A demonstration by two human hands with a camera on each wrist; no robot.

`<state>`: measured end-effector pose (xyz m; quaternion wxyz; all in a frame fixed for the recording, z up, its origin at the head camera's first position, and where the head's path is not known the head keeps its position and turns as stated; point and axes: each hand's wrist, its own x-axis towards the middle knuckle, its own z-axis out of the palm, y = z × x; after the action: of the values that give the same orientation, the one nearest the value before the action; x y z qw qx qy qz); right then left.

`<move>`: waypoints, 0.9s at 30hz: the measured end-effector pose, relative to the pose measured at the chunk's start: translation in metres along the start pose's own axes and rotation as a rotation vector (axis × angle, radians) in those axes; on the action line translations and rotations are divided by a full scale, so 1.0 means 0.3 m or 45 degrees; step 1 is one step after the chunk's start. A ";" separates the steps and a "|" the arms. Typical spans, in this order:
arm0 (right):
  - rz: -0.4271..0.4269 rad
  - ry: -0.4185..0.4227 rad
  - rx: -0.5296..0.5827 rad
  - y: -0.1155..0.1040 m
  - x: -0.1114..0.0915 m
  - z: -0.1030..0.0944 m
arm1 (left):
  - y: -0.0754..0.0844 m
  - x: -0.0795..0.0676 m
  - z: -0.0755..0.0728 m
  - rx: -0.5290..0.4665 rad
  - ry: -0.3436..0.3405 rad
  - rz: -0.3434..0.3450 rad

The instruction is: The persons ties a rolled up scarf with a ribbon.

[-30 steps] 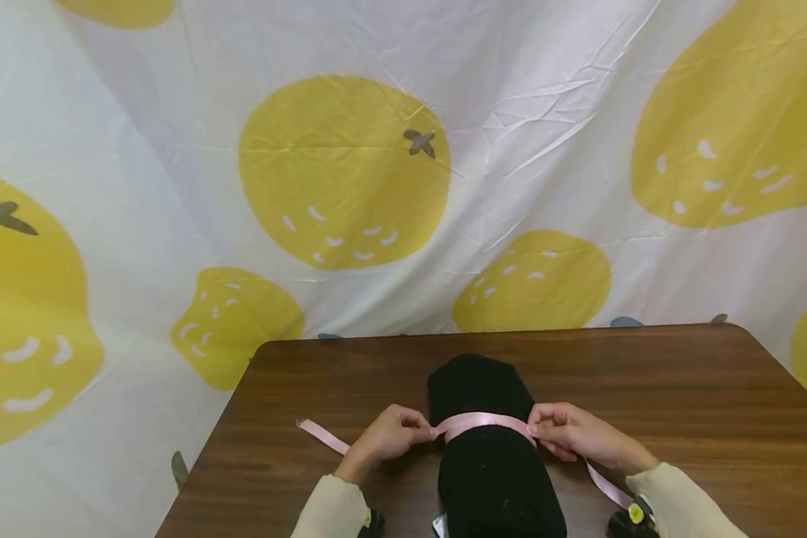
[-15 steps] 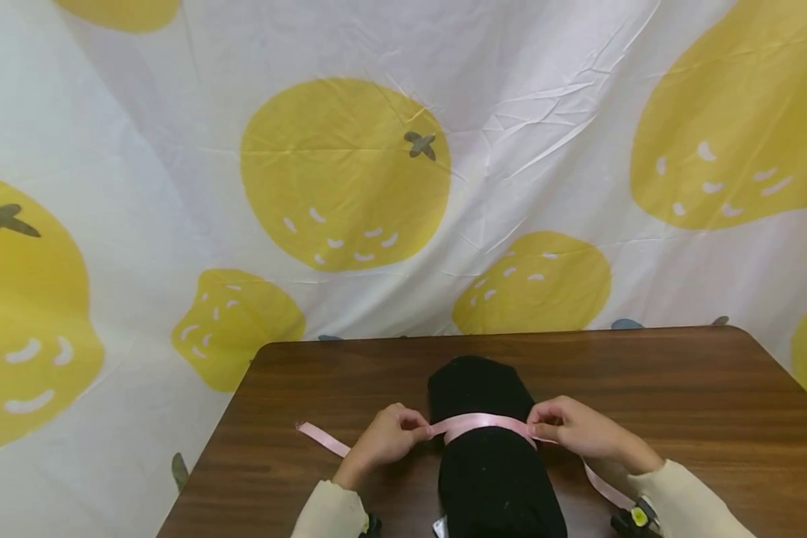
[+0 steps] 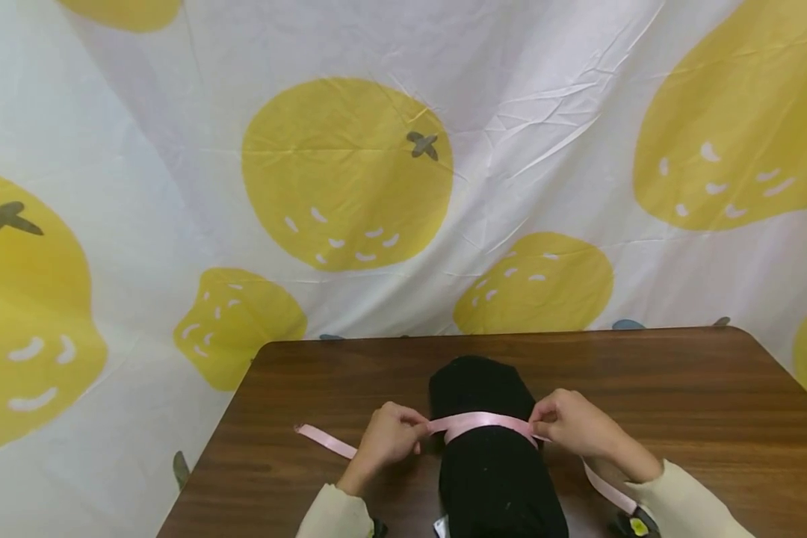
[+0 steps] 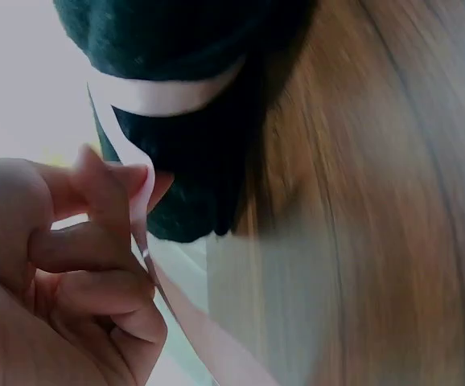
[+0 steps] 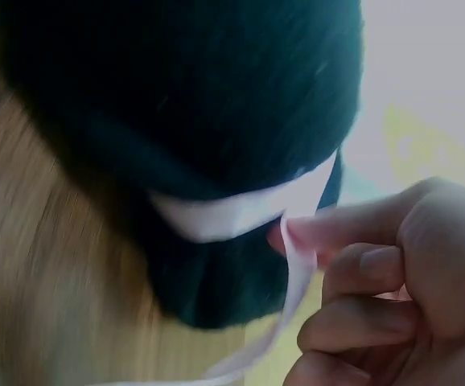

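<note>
Pink ribbon point(image 3: 489, 419) goes across the top of a black cloth bundle point(image 3: 501, 478), which lies on the desk point(image 3: 686, 388). The bundle dips in where the ribbon sits. The left hand point(image 3: 391, 433) pinches the ribbon just beside one side of the bundle, and the right hand point(image 3: 578, 426) pinches it just beside the other side. One loose end point(image 3: 326, 439) sticks out past the left hand. More ribbon hangs down by the right sleeve point(image 3: 689, 504). I can't tell if there is a knot.

To do this well, I think both hands should pull gently and the same amount, so the ribbon lies flat and snug in the dip. Don't tug hard, or the soft-looking bundle could squash or slide. Watch for twists, and don't let either pinch slip.
</note>
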<state>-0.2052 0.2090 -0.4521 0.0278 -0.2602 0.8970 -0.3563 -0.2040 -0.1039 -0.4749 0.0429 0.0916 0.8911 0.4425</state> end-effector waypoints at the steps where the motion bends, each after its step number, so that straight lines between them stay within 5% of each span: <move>1: 0.040 -0.003 0.024 -0.010 0.000 -0.001 | 0.003 0.000 0.001 -0.033 -0.002 -0.030; 6: 0.247 -0.088 0.326 -0.042 -0.006 -0.008 | 0.017 -0.001 0.005 -0.286 -0.015 -0.166; 13: 0.349 -0.182 0.681 -0.041 -0.009 -0.011 | 0.027 -0.001 0.009 -0.605 -0.029 -0.274; 21: 0.322 -0.141 0.893 -0.043 -0.002 0.005 | 0.026 0.012 0.013 -0.685 0.026 -0.256; 27: 0.419 0.015 0.847 -0.070 0.005 0.024 | 0.037 0.010 0.017 -0.790 0.098 -0.220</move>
<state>-0.1955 0.1908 -0.4436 0.1626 -0.0872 0.7620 -0.6207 -0.2047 -0.0928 -0.4691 0.0725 -0.0186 0.7191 0.6909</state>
